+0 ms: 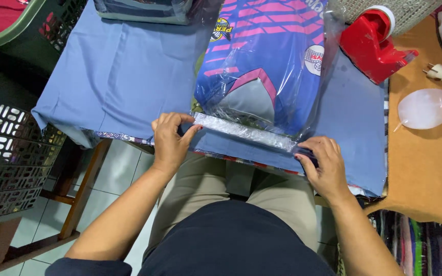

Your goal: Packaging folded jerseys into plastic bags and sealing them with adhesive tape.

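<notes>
Here, the left hand (pixel 170 140) is curled over the near left corner of a clear plastic bag (pixel 262 66), thumb and fingers pinched shut on the end of the bag's folded flap (pixel 244 132). The right hand (pixel 322 166) closes on the flap's other end, fingers bent down over it and thumb tucked beneath. The flap runs as a shiny strip between the two hands, slanting slightly lower toward the right one. Just beyond both hands the bag lies flat on a blue cloth (pixel 124 76), holding a folded blue and pink garment (pixel 267 41). Farther past the right hand stands a red tape dispenser (pixel 372 43), with a pale limp balloon (pixel 428 106) out to that hand's right. Off to the left hand's outer side sit dark slotted baskets (pixel 6 153).
</notes>
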